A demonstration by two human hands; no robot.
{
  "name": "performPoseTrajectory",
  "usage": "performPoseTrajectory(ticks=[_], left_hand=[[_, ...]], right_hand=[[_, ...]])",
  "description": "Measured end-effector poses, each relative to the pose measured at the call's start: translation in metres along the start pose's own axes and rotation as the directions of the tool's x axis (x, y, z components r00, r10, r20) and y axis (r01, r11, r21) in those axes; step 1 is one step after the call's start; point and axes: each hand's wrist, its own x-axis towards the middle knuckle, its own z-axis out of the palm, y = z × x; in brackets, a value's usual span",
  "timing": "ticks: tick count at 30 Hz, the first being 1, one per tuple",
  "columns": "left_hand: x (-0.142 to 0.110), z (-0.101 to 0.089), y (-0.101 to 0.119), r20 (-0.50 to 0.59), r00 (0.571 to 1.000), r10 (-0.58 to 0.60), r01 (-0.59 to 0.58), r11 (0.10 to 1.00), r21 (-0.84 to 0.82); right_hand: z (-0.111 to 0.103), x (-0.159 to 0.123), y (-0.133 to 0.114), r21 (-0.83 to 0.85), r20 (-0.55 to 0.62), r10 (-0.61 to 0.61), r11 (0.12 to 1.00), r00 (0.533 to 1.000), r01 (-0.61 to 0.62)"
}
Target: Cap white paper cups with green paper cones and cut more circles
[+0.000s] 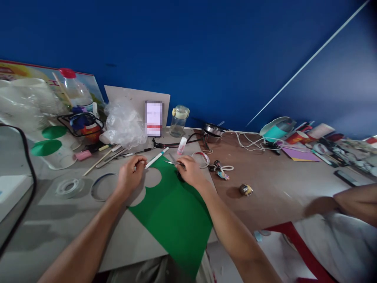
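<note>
A green paper sheet (173, 212) lies on a pale grey board (70, 236), with round pieces cut from its top edge. My left hand (129, 176) rests at that edge, its fingers pinching a slim white marker (156, 158). My right hand (188, 171) sits on the sheet a little to the right and holds a small pair of metal scissors (172, 162), whose blades point left toward the marker. The scissor handles are mostly hidden under my right hand.
Behind the board stand a crumpled plastic bag (123, 125), a glass jar (178, 121) and a red-capped bottle (75, 90). A tape roll (69, 188) lies left. Another person's forearm (357, 203) reaches in from the right above a brown table (273, 184).
</note>
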Motion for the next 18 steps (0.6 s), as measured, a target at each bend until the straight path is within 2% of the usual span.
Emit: performPoseTrajectory(ticks=[6, 9, 12, 18], left_hand=[[0.000, 0.000, -0.003, 0.010, 1.000, 0.015, -0.015, 0.997, 0.071], [0.001, 0.001, -0.010, 0.034, 0.993, 0.116, -0.120, 0.975, 0.187], [0.000, 0.004, -0.017, 0.089, 0.972, 0.215, -0.233, 0.912, 0.337], [-0.004, 0.007, -0.015, 0.211, 0.963, 0.168, -0.261, 0.781, 0.567]], right_hand=[[-0.001, -0.001, -0.010, -0.078, 0.062, -0.009, 0.997, 0.998, 0.014], [0.001, 0.000, -0.011, -0.102, 0.071, -0.006, 0.995, 0.997, 0.013], [0.003, 0.000, -0.010, -0.100, 0.033, -0.005, 0.995, 0.999, 0.008], [0.002, 0.000, -0.009, -0.101, -0.002, -0.006, 0.995, 1.000, 0.006]])
